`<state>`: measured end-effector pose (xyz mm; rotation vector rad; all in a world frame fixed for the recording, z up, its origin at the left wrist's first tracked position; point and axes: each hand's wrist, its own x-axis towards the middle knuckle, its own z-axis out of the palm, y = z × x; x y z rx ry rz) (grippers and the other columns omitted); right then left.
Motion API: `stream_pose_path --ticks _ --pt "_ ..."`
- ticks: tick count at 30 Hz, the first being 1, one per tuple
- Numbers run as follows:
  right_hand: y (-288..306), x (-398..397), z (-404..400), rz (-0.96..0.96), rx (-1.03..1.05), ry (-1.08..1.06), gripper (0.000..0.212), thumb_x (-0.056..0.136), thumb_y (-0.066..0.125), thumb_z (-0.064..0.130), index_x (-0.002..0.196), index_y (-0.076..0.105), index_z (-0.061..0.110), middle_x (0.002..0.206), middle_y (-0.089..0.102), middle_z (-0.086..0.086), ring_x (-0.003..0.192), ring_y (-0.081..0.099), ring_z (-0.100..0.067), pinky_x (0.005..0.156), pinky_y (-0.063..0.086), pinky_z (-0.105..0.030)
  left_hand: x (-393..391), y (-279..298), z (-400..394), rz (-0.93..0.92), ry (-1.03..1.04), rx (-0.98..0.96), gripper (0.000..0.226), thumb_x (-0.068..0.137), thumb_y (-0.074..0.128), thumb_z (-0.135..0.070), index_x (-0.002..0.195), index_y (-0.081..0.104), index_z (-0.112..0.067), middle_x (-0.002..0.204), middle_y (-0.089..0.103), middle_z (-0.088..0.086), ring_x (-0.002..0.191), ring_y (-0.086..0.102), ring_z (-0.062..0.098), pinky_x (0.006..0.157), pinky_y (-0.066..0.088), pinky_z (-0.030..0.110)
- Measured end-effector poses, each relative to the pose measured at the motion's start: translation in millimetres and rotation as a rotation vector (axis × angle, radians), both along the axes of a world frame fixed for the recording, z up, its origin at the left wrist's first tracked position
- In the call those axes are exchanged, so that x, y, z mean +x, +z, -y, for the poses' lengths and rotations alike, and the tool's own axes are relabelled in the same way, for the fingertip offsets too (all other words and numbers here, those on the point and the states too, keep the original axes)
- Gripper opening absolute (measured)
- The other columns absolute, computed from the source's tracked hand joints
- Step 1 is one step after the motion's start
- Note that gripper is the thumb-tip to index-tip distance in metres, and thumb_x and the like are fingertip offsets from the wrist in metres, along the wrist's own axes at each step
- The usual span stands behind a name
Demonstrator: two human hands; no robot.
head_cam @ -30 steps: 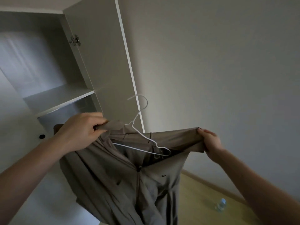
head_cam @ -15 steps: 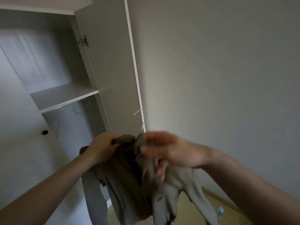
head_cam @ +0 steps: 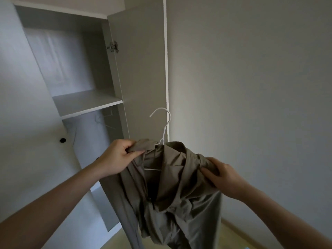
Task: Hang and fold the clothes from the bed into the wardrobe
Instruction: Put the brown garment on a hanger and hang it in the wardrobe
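my left hand (head_cam: 117,157) pinching shirt (head_cam: 172,187) shoulder, right hand (head_cam: 218,174) gripping other shoulder. shirt on white hanger (head_cam: 162,133), held up before open wardrobe (head_cam: 86,103), hook free.

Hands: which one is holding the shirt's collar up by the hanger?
The left hand. It pinches the collar of the khaki shirt beside the white hanger, while the right hand grips the bunched shoulder lower down.

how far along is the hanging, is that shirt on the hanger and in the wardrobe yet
Done: the white hanger sits inside the khaki shirt, hook sticking out of the collar.
In hand: the left hand pinches one shoulder, the right hand grips the other.
Left: hooking it inside the open wardrobe; the bed is out of view.
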<state>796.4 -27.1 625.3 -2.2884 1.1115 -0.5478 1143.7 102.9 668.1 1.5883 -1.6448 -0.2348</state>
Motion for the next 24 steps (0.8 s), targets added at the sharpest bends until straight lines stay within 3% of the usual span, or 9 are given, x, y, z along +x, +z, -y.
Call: stream_pose_path --ticks 1,3,5,10,13,16,18,21,24 --pt "2 4 -3 -0.008 -0.022 0.021 0.019 0.099 0.054 0.054 0.094 0.064 0.039 0.084 0.068 0.016 0.076 0.063 -0.004 0.075 0.055 -0.031 3 0 1 0.009 0.009 0.016 0.013 0.095 0.073 -0.03 0.082 0.074 -0.03 0.064 0.059 0.004 0.061 0.051 0.004 0.057 0.036 0.026" --pt "6 14 -11 -0.028 -0.092 0.083 0.032 0.103 0.049 0.05 0.077 0.058 0.035 0.071 0.064 0.012 0.065 0.059 -0.007 0.062 0.045 -0.022 9 -6 4 0.014 0.036 0.054 0.021 0.097 0.07 -0.033 0.081 0.073 -0.02 0.059 0.051 0.005 0.057 0.048 0.009 0.056 0.033 0.028" --pt "10 25 -19 -0.029 -0.122 0.137 0.031 0.105 0.047 0.045 0.079 0.06 0.035 0.073 0.065 0.015 0.069 0.06 -0.006 0.063 0.042 -0.019 12 -15 5 0.006 0.072 0.091 0.029 0.1 0.064 -0.036 0.082 0.07 -0.014 0.055 0.046 0.0 0.052 0.048 0.013 0.054 0.032 0.027" --pt "1 63 -33 -0.074 -0.119 0.176 0.03 0.105 0.048 0.044 0.099 0.07 0.025 0.091 0.074 0.011 0.082 0.066 -0.009 0.078 0.051 -0.032 15 -34 12 0.099 0.154 0.095 0.045 0.103 0.054 -0.047 0.067 0.052 -0.02 0.063 0.054 0.003 0.053 0.053 0.019 0.05 0.033 0.023" --pt "-10 89 -36 0.001 0.002 0.189 0.021 0.104 0.053 0.038 0.102 0.073 0.03 0.095 0.075 0.013 0.087 0.067 -0.005 0.083 0.052 -0.029 19 -42 16 0.087 0.197 0.11 0.043 0.104 0.051 -0.049 0.068 0.05 -0.025 0.062 0.056 -0.013 0.055 0.054 0.011 0.051 0.035 0.02" --pt "-21 114 -35 0.098 0.155 0.17 0.016 0.102 0.059 0.031 0.103 0.075 0.031 0.096 0.076 0.014 0.09 0.068 0.001 0.085 0.052 -0.02 27 -49 17 0.038 0.185 0.14 0.038 0.106 0.048 -0.047 0.076 0.055 -0.025 0.066 0.058 -0.011 0.059 0.057 0.008 0.059 0.046 0.026" --pt "-27 133 -32 0.14 0.195 0.123 0.014 0.1 0.063 0.029 0.105 0.076 0.031 0.098 0.077 0.013 0.093 0.069 0.003 0.084 0.05 -0.016 35 -50 20 0.038 0.172 0.188 0.036 0.107 0.042 -0.048 0.086 0.06 -0.025 0.077 0.061 -0.01 0.074 0.06 0.006 0.079 0.055 0.037" --pt "-36 164 -26 0.189 0.225 0.059 0.012 0.099 0.065 0.028 0.102 0.075 0.032 0.095 0.077 0.009 0.092 0.068 0.0 0.078 0.047 -0.013 60 -54 29 0.136 0.207 0.294 0.045 0.104 0.039 -0.056 0.126 0.06 -0.023 0.137 0.054 -0.006 0.13 0.048 0.014 0.117 0.037 0.042" --pt "-44 196 -16 0.242 0.249 0.003 0.011 0.097 0.068 0.026 0.096 0.074 0.035 0.091 0.077 0.011 0.09 0.066 0.003 0.072 0.043 -0.008 99 -60 30 0.081 0.213 0.305 0.061 0.102 0.042 -0.061 0.151 0.045 -0.025 0.156 0.034 -0.01 0.146 0.03 0.012 0.124 0.025 0.038"
